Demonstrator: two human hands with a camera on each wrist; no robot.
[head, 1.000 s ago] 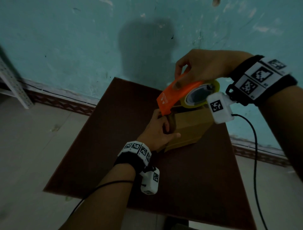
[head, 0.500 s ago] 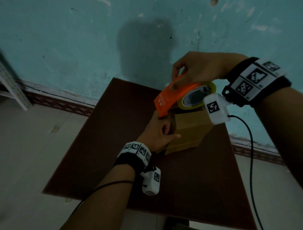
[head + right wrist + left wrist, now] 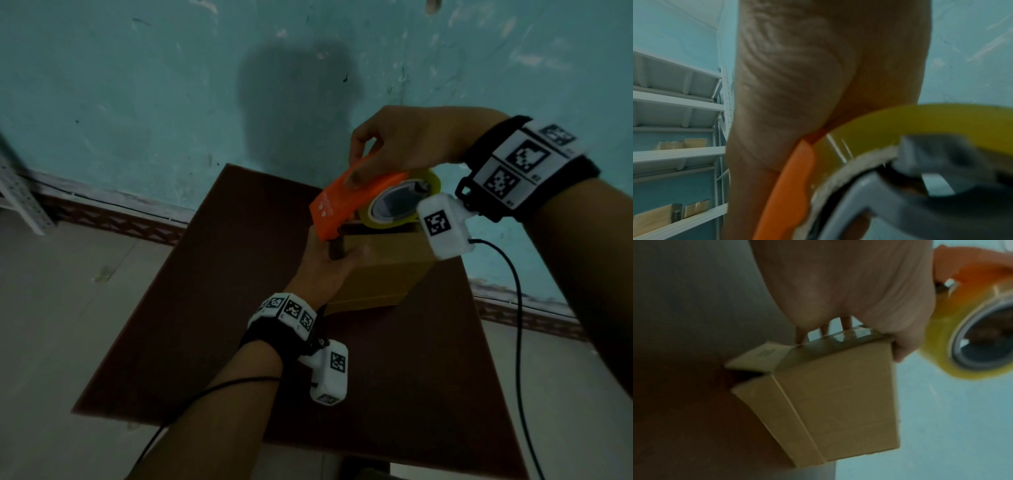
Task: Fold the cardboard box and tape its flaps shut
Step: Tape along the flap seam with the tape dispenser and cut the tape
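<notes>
A small brown cardboard box (image 3: 387,270) (image 3: 838,405) stands on the dark brown table (image 3: 212,308). My left hand (image 3: 325,263) (image 3: 849,293) grips its upper left edge, fingers over the top and thumb on the near face. One side flap (image 3: 758,356) sticks out, and a shiny strip of tape (image 3: 849,335) lies on the top. My right hand (image 3: 397,144) (image 3: 797,97) holds an orange tape dispenser (image 3: 346,202) (image 3: 789,186) with a yellowish tape roll (image 3: 397,202) (image 3: 970,324) (image 3: 920,123) right above the box top, its front end by my left fingers.
A teal wall (image 3: 171,85) rises just behind the table. White metal shelving (image 3: 674,113) with several cardboard boxes (image 3: 682,143) stands to the left. Black cables (image 3: 517,308) hang from both wrist cameras. The near half of the table (image 3: 376,377) is bare.
The right hand has shifted the dispenser slightly left and down onto the box top. The left hand keeps its hold on the box.
</notes>
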